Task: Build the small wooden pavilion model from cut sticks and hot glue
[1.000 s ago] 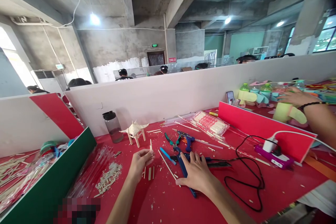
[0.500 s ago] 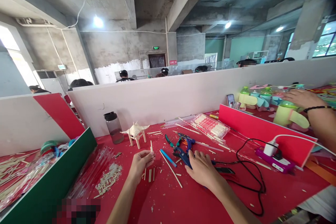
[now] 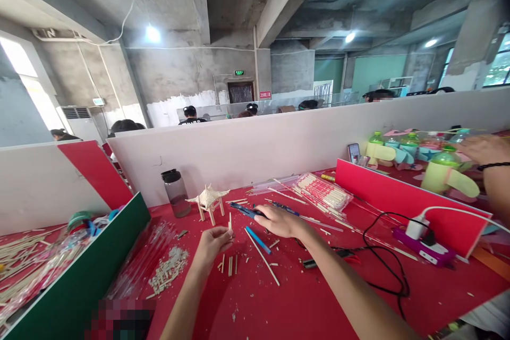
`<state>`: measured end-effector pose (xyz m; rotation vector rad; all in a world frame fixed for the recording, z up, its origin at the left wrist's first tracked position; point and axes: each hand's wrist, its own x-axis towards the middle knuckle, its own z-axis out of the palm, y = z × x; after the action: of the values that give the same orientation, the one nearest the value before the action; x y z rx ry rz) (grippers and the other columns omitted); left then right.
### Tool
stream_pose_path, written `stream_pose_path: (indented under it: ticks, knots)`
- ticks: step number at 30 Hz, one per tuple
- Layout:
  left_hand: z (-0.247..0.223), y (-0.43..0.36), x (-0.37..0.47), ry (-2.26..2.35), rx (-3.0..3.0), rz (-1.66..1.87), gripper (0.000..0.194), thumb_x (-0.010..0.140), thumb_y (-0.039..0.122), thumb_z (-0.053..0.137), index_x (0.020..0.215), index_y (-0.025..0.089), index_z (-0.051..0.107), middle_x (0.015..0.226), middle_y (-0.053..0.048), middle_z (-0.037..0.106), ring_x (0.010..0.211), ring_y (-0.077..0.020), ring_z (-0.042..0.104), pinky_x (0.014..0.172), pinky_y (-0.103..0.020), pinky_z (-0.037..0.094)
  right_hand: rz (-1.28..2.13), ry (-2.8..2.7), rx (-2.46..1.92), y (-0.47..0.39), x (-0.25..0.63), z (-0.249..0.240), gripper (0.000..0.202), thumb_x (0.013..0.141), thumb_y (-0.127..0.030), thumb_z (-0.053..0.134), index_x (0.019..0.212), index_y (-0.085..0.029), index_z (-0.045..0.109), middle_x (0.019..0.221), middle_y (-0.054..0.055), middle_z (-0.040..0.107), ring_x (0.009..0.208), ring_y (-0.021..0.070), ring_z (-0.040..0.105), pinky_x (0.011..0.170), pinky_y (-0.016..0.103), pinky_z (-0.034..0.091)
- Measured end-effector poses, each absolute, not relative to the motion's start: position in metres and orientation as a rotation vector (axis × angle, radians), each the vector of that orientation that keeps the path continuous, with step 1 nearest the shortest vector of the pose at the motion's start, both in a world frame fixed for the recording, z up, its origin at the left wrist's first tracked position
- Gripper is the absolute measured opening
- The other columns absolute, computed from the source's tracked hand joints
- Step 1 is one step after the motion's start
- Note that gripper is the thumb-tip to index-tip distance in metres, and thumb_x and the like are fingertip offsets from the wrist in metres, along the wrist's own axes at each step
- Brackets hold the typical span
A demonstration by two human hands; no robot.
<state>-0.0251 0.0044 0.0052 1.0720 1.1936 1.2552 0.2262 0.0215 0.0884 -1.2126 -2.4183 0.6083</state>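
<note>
A red table (image 3: 279, 303) fills the lower half of the view, walled off at twelve o'clock by a long white divider (image 3: 279, 143) that keeps this place apart from the row behind. At nine o'clock a green board (image 3: 99, 271) fences off a neighbour's heap of sticks. At three o'clock a red board (image 3: 398, 196) does the same, and beyond it another person's hand (image 3: 484, 149) rests by green bottles.

A black cable (image 3: 382, 255) loops over the table from the plug strip (image 3: 426, 247) at three o'clock, giving slack enough for a corded tool to be brought toward the middle. A dark-lidded jar (image 3: 176, 192) stands at eleven o'clock, near the divider and out of the working space. Just to its right a small stick pavilion (image 3: 207, 201) stands upright on its legs. A packet of sticks (image 3: 324, 194) lies at one o'clock, within reach.

The right hand (image 3: 281, 221) reaches forward, fingers closed around a blue-handled tool (image 3: 245, 211) that it lifts just above the table, its tip pointing toward the pavilion. The left hand (image 3: 211, 247) pinches a short stick (image 3: 230, 220) upright between thumb and fingertips, presenting its end to the tool. Cut sticks (image 3: 229, 264) lie under it.
</note>
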Motion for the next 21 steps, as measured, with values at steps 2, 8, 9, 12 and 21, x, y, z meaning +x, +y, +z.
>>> stream_pose_path:
  ticks: [2, 8, 9, 12, 21]
  knots:
    - [0.009, 0.004, -0.03, 1.205, 1.054, 1.278, 0.046, 0.047, 0.046, 0.092, 0.073, 0.012, 0.074, 0.072, -0.005, 0.074, 0.066, -0.0165, 0.069, 0.073, -0.027, 0.057, 0.636, -2.446, -1.243, 0.029, 0.223, 0.09, 0.039, 0.099, -0.046, 0.036, 0.105, -0.018, 0.064, 0.093, 0.008, 0.07, 0.078, 0.0213, 0.062, 0.067, 0.028, 0.038]
    - [0.018, 0.001, -0.035, 1.191, 1.002, 1.303, 0.045, 0.045, 0.042, 0.093, 0.073, 0.012, 0.074, 0.069, -0.004, 0.072, 0.063, -0.0143, 0.067, 0.071, -0.025, 0.056, 0.739, -2.471, -1.297, 0.034, 0.226, 0.077, 0.05, 0.094, -0.059, 0.042, 0.111, -0.02, 0.067, 0.108, 0.011, 0.072, 0.093, 0.0265, 0.066, 0.073, 0.03, 0.043]
    - [0.02, 0.0, -0.034, 1.195, 1.013, 1.285, 0.045, 0.046, 0.042, 0.093, 0.072, 0.012, 0.074, 0.069, -0.004, 0.072, 0.063, -0.0147, 0.067, 0.071, -0.025, 0.056, 0.762, -2.472, -1.285, 0.034, 0.226, 0.075, 0.052, 0.093, -0.061, 0.044, 0.114, -0.02, 0.068, 0.113, 0.012, 0.071, 0.098, 0.0277, 0.066, 0.076, 0.03, 0.044]
    - [0.023, -0.005, -0.03, 1.214, 1.059, 1.216, 0.043, 0.049, 0.044, 0.091, 0.071, 0.012, 0.074, 0.071, -0.005, 0.073, 0.066, -0.0164, 0.068, 0.072, -0.026, 0.056, 0.816, -2.478, -1.246, 0.032, 0.224, 0.069, 0.055, 0.093, -0.062, 0.043, 0.116, -0.019, 0.069, 0.117, 0.013, 0.071, 0.101, 0.0287, 0.066, 0.079, 0.032, 0.046]
    - [0.024, -0.009, -0.023, 1.239, 1.134, 1.075, 0.04, 0.054, 0.046, 0.088, 0.072, 0.013, 0.075, 0.072, -0.006, 0.074, 0.067, -0.0167, 0.068, 0.07, -0.025, 0.053, 0.87, -2.515, -1.096, 0.035, 0.221, 0.061, 0.053, 0.094, -0.059, 0.043, 0.112, -0.018, 0.071, 0.104, 0.009, 0.074, 0.091, 0.0236, 0.065, 0.075, 0.028, 0.044]
